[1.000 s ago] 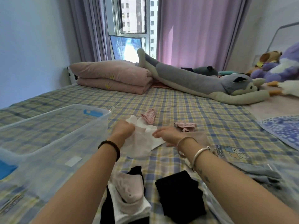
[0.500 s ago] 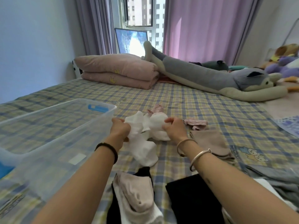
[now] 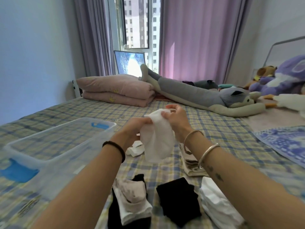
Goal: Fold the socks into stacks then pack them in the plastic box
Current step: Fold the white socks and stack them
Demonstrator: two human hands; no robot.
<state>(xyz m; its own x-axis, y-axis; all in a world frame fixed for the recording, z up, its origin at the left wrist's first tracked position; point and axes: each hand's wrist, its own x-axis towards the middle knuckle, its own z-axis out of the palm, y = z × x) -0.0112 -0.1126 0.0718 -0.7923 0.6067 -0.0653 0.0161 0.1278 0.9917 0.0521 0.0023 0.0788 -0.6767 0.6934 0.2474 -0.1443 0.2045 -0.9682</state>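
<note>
Sitting empty beside both hands' white sock (image 3: 156, 141), plastic box (image 3: 69, 146).

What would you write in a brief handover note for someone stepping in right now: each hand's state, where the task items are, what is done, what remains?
Left hand and right hand both grip one white sock, lifted above the bed.
Another white sock lies on the bed below it.
Done: mixed stack, black stack and white stack sit nearest the person; beige socks beside the right wrist.
Left: fold this sock, then pack everything; the plastic box looks empty.
</note>
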